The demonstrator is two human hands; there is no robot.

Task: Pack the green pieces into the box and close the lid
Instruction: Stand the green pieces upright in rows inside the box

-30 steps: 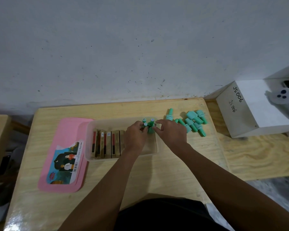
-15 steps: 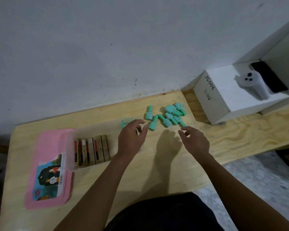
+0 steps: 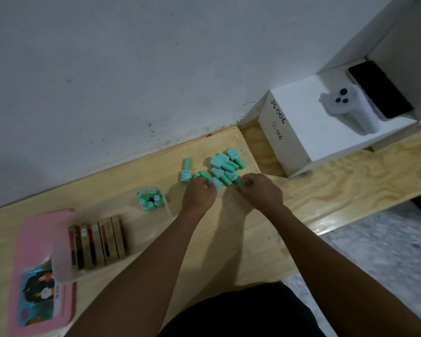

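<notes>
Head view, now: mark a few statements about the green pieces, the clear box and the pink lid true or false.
1. The pink plastic lid is closed on the clear plastic box. False: it lies flat on the wooden table, partly under the open box.
2. Some green bottle-shaped pieces stand inside the box. True.
3. The left hand and the right hand are both at the loose green pile. True.
4. The box holds only green pieces. False: a row of tan-and-red cartons is in it too.

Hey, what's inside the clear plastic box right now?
Inside the clear box: a row of brown cartons at its left end and a cluster of green pieces standing in its far right corner. Their tops hide whatever lies below them.
</notes>
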